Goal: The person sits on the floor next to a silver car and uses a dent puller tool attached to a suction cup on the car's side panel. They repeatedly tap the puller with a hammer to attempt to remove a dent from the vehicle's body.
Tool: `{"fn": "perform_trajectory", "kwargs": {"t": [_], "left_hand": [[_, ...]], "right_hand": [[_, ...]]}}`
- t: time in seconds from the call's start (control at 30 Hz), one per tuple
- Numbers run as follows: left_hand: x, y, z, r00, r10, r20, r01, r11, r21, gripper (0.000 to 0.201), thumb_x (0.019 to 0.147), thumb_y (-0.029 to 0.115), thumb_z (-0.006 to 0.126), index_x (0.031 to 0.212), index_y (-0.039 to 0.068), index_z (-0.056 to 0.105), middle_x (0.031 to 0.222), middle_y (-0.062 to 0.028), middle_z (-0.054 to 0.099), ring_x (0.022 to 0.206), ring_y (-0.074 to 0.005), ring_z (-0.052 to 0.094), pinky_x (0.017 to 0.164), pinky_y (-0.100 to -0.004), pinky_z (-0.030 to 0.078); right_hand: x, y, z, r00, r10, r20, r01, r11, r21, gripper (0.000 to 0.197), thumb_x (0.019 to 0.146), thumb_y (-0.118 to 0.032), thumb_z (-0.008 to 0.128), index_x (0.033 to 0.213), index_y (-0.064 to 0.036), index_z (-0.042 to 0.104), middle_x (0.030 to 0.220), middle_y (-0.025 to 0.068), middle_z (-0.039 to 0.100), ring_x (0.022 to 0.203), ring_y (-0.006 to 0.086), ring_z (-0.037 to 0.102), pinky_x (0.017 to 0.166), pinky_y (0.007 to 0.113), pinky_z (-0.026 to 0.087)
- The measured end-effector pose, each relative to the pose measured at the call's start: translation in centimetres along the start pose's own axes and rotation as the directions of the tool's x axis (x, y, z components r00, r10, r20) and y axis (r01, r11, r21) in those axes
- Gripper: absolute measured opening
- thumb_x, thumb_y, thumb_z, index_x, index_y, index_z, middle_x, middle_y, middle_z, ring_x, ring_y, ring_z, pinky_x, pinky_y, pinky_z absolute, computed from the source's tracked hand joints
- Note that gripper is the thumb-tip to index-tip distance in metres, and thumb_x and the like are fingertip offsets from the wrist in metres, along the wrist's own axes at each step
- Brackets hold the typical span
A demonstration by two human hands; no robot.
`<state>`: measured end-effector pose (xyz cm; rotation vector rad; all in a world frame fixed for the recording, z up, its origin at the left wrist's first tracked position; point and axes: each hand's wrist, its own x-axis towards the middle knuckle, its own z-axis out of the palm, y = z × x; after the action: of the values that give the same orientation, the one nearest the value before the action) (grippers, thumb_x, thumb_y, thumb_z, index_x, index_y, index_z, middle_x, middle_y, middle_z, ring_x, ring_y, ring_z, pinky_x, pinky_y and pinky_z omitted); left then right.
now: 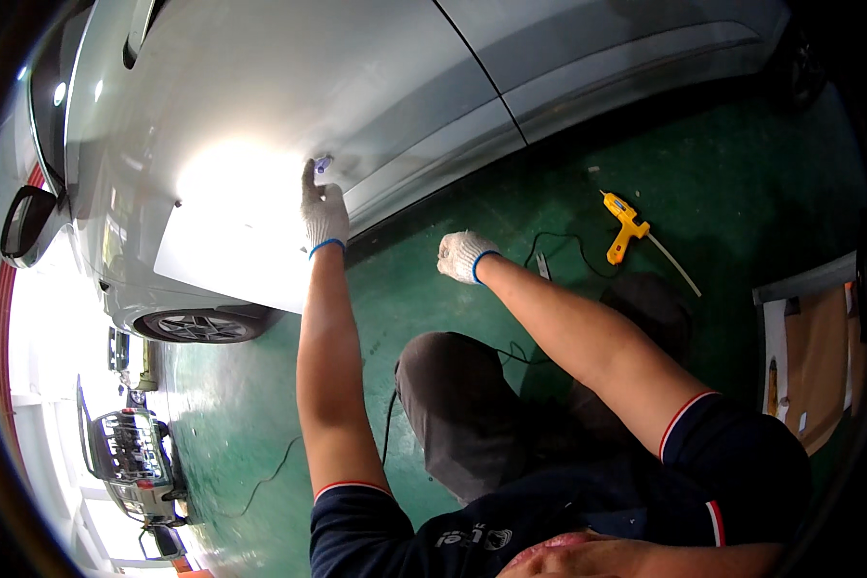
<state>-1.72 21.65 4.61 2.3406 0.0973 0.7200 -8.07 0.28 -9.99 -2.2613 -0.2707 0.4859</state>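
Tab (pixel 322 164) on car door (pixel 260 106) | left hand (pixel 324 214) fingers pinch it | right hand (pixel 463 256) fisted, empty | next: judged steady pull

Your gloves (pixel 325 217) are white knit cloth – the car door (pixel 289 87) glossy painted metal, the floor (pixel 732 183) smooth green coating, the glue gun (pixel 625 226) yellow plastic.

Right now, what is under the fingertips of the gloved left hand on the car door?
A small pale tab shows at the fingertips of the left hand, against the silver door panel. The glove covers how it sits on the panel.
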Motion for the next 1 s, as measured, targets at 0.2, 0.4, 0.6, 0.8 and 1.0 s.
{"fn": "perform_trajectory", "kwargs": {"t": [0.2,0.4,0.6,0.8,1.0], "left_hand": [[-0.6,3.5,-0.1,0.982,-0.131,0.133,0.091,0.958,0.274,0.070,0.096,0.012,0.056,0.163,0.019,0.040,0.103,-0.0159,0.072,0.085,-0.0265,0.068,0.084,-0.0428,0.055],[-0.8,2.3,0.0,0.995,0.036,0.097,-0.055,0.977,0.204,0.077,0.092,0.003,0.050,0.166,0.018,0.034,0.131,-0.0178,0.068,0.106,-0.0354,0.070,0.096,-0.0442,0.054],[-0.4,0.6,0.2,0.990,0.132,0.040,-0.137,0.932,0.335,0.085,0.087,0.008,0.054,0.166,0.032,0.033,0.095,-0.0252,0.072,0.085,-0.0404,0.072,0.082,-0.0534,0.054],[-0.7,6.3,-0.2,0.968,-0.120,0.220,-0.043,0.785,0.618,0.072,0.097,0.015,0.056,0.164,0.026,0.034,0.137,-0.0248,0.064,0.116,-0.0453,0.068,0.099,-0.0540,0.054],[2.6,0.5,-1.6,0.980,-0.096,-0.172,0.131,0.971,0.201,0.056,0.097,0.043,0.073,0.127,-0.003,0.058,0.089,-0.0167,0.065,0.082,-0.0276,0.064,0.079,-0.0452,0.052]], "right_hand": [[0.4,0.4,-0.5,0.999,0.016,0.028,-0.016,1.000,-0.017,0.033,0.088,-0.033,0.071,0.116,-0.0174,0.077,0.125,0.0106,0.075,0.117,0.0338,0.071,0.103,0.046,0.056],[0.4,0.2,-0.3,0.999,0.014,0.046,-0.013,1.000,-0.018,0.034,0.088,-0.033,0.070,0.117,-0.0176,0.076,0.126,0.0104,0.075,0.117,0.0335,0.070,0.103,0.045,0.056],[-0.4,-0.2,-0.3,1.000,0.012,0.027,-0.012,1.000,-0.017,0.034,0.087,-0.035,0.070,0.116,-0.0185,0.077,0.126,0.0104,0.075,0.117,0.0336,0.070,0.103,0.044,0.056],[-0.4,0.4,-1.5,0.998,0.002,0.060,0.001,0.999,-0.047,0.038,0.094,-0.035,0.065,0.124,-0.0158,0.076,0.135,0.0136,0.071,0.124,0.0371,0.068,0.106,0.049,0.055],[-0.8,-0.1,-0.6,1.000,-0.003,0.024,0.003,1.000,-0.017,0.033,0.088,-0.035,0.070,0.116,-0.0182,0.077,0.126,0.0112,0.075,0.117,0.0343,0.070,0.103,0.046,0.056]]}}
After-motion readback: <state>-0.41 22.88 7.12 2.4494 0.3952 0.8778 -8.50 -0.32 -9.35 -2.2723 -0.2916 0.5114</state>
